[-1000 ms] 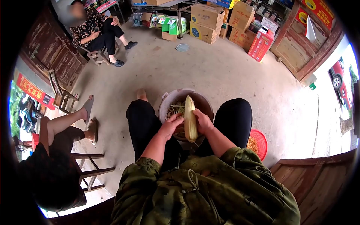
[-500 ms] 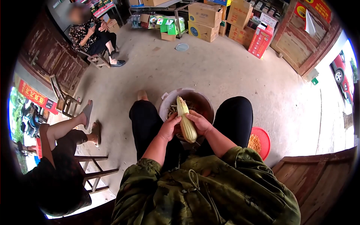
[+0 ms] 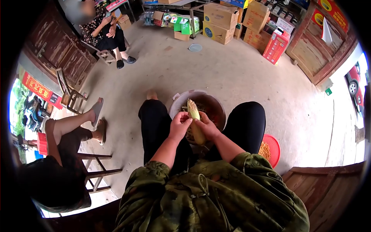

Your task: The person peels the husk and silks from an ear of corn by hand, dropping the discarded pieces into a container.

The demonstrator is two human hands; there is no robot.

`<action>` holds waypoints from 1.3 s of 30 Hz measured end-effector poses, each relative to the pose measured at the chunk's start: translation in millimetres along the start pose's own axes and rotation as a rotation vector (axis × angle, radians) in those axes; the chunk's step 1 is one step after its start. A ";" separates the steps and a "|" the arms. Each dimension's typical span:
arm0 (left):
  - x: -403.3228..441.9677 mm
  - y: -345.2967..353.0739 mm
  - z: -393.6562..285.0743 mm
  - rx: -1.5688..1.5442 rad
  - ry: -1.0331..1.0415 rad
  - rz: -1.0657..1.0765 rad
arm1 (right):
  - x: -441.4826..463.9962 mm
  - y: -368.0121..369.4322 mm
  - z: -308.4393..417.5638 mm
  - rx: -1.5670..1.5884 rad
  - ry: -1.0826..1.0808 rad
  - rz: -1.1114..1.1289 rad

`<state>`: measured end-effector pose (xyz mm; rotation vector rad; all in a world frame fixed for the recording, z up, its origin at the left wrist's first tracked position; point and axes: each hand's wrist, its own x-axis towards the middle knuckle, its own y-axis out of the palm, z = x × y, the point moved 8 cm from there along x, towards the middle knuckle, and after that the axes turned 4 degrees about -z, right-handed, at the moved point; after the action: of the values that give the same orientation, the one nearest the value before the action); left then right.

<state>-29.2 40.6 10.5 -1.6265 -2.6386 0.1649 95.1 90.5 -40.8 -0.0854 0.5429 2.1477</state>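
Observation:
An ear of corn (image 3: 198, 133) in pale green husk is held between both hands, its narrow end pointing away from me. My left hand (image 3: 179, 125) grips its left side near the upper half, with the thumb along the husk. My right hand (image 3: 207, 127) closes on the other side, its thumb also against the ear. Below the hands, between my knees, stands a wide round basin (image 3: 176, 103) with husk-like strips inside. The hands and the ear hide part of its contents.
Right of my knee, a red basket (image 3: 275, 150) contains orange-yellow kernels (image 3: 264, 150). One person (image 3: 101, 33) sits at the far left, another (image 3: 63, 154) close on my left. Wooden chairs (image 3: 69, 96) stand nearby. Cardboard boxes (image 3: 220, 17) line the back. A wooden door (image 3: 315, 50) stands right.
The ear's upper end has tilted slightly upward, and my left hand has shifted higher along it. My view has turned a little, moving the surroundings rightward. The far seated person's foot has lowered.

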 end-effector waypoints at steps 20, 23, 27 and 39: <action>-4.7 -5.5 0.2 0.274 -0.049 -0.090 | -3.4 -1.9 9.7 -0.613 -0.284 -0.084; -0.7 -4.7 21.1 0.094 -0.115 -0.051 | -7.2 2.5 17.2 -0.590 -0.258 -0.072; -1.7 -2.2 22.9 -0.020 -0.154 -0.032 | -7.1 2.5 15.8 -0.496 -0.231 -0.054; -5.6 -1.1 -7.6 0.242 0.083 -0.015 | -5.1 2.3 1.7 -0.436 -0.190 -0.072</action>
<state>-27.0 35.6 18.3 -1.5022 -2.4564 0.3905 96.6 86.2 -37.2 -0.1367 -0.0428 2.1415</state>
